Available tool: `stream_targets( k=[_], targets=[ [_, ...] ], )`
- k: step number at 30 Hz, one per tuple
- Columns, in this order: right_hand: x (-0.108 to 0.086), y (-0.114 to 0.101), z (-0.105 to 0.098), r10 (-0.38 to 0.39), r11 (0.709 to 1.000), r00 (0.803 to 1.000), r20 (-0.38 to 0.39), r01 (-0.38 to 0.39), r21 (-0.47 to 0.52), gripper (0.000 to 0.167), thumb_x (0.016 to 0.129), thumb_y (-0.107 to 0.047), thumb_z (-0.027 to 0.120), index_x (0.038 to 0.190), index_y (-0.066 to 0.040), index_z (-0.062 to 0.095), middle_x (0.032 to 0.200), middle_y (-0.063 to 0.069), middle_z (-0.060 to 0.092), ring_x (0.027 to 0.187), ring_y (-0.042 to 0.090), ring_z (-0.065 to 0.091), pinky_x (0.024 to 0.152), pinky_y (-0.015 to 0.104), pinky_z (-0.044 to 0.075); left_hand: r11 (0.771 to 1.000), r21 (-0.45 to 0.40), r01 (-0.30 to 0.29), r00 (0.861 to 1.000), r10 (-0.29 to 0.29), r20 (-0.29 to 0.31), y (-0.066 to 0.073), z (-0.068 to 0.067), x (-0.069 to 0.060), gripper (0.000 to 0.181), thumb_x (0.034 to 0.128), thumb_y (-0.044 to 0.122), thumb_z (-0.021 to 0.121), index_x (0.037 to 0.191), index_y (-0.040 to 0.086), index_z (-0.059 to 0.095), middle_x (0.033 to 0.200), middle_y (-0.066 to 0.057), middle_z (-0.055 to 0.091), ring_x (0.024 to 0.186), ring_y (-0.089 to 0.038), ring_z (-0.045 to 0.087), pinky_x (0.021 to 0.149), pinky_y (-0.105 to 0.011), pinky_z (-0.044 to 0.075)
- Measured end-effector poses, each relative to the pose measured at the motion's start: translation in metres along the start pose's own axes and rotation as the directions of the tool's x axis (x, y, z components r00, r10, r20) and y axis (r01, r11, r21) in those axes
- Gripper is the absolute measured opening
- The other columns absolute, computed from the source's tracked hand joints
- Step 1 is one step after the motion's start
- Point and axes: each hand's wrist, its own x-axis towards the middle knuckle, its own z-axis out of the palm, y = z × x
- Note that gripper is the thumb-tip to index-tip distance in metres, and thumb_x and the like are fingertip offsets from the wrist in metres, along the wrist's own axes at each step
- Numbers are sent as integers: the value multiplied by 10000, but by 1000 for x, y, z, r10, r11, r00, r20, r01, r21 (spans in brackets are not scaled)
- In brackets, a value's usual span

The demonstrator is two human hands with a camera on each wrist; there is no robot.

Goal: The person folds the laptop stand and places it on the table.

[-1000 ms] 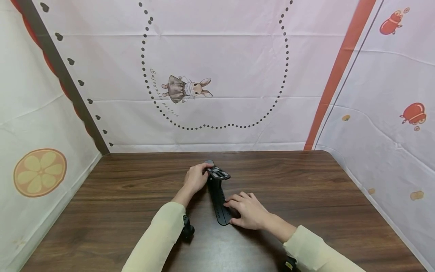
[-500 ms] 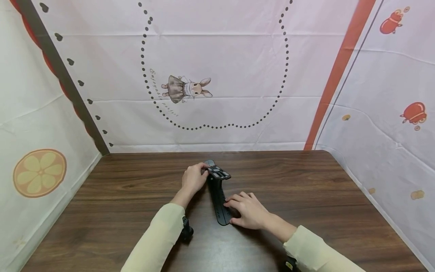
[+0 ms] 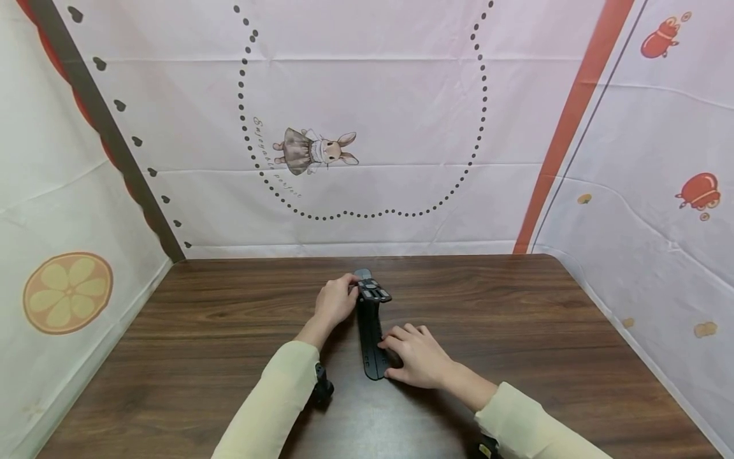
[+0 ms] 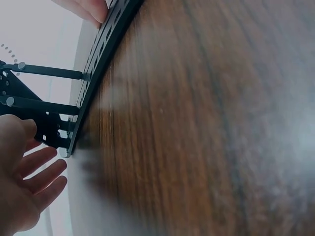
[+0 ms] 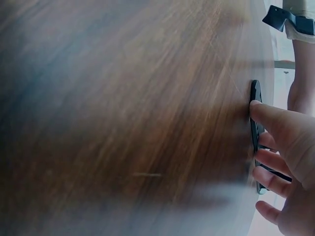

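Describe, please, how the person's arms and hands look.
The left sleeve and right sleeve are pale yellow, each with a black device at the cuff; the one on the right arm shows a yellow mark. The left hand and right hand are ungloved.

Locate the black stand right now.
In the head view, the black stand sits on the brown table, just below the picture's middle, between the left hand by its far end and the right hand at its near end.

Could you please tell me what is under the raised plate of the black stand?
Black bars run between the plate and the long base. In the head view, the plate hides some of the base.
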Motion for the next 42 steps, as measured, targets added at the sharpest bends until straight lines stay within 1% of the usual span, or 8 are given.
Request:
stream_targets(
  k=[18, 21, 24, 32, 34, 37, 40, 42],
  targets=[
    [3, -4, 3, 25, 999, 999, -35, -26, -24, 410, 749, -444, 713, 1057, -183, 645, 1037, -35, 569, 888, 148, 504, 761, 375, 419, 999, -43, -8, 996, 11, 84, 2, 1, 2, 300, 944, 232, 498, 1223, 156, 579, 1204, -52, 618, 980, -249, 625, 816, -421, 492],
    [3, -4, 4, 25, 1000, 999, -32, -26, -13, 406, 757, -434, 710, 1065, -178, 640, 1045, -31, 562, 903, 149, 509, 763, 379, 428, 998, -59, -10, 996, 15, 93, 1, 1, 1, 312, 943, 221, 502, 1241, 153, 569, 1222, -57, 607, 700, -195, 617, 736, -373, 491],
    [2, -3, 4, 20, 1000, 1000, -24, -20, 5, 393, 776, -415, 701, 1080, -176, 632, 1060, -30, 557, 920, 148, 513, 735, 351, 435, 997, -77, -9, 995, 17, 99, -1, 1, 0, 328, 939, 209, 510, 1259, 151, 558, 1237, -65, 596, 489, -140, 441, 653, -321, 427],
    [6, 2, -2, 6, 997, 1000, 9, -7, 77, 316, 831, -326, 669, 1101, -166, 631, 1077, -23, 582, 951, 166, 546, 736, 353, 474, 989, -145, -11, 989, 32, 147, -4, -2, -2, 399, 926, 188, 534, 1322, 153, 508, 1120, -99, 637, 382, -135, 358, 453, -281, 363],
    [7, 5, -4, 12, 994, 1000, 18, -14, 109, 295, 842, -300, 660, 1102, -164, 630, 1075, -24, 595, 965, 166, 558, 771, 372, 480, 989, -145, -12, 987, 35, 158, -4, -3, -4, 420, 922, 190, 541, 1338, 162, 491, 1156, -91, 626, 449, -163, 444, 496, -291, 401],
    [11, 10, -6, 29, 982, 999, 22, -32, 183, 272, 857, -248, 646, 1108, -143, 625, 1062, -14, 617, 956, 150, 582, 792, 356, 490, 987, -160, -10, 987, 36, 157, -4, -5, -7, 437, 917, 202, 551, 1346, 162, 479, 1300, -64, 548, 782, -208, 619, 691, -345, 484],
    [13, 14, -7, 58, 963, 998, 9, -58, 261, 264, 863, -196, 640, 1112, -111, 618, 1053, 3, 635, 930, 141, 608, 786, 329, 502, 980, -200, -6, 987, 37, 154, -4, -8, -11, 430, 918, 214, 556, 1336, 142, 485, 1310, -63, 537, 1120, -237, 561, 882, -395, 472],
    [14, 18, -6, 87, 950, 996, -9, -81, 303, 256, 862, -170, 640, 1106, -94, 616, 1049, 15, 642, 917, 144, 622, 771, 314, 511, 976, -219, -2, 988, 36, 148, -4, -11, -14, 412, 917, 225, 561, 1315, 134, 504, 1292, -61, 550, 1143, -250, 553, 914, -405, 460]
  ],
)
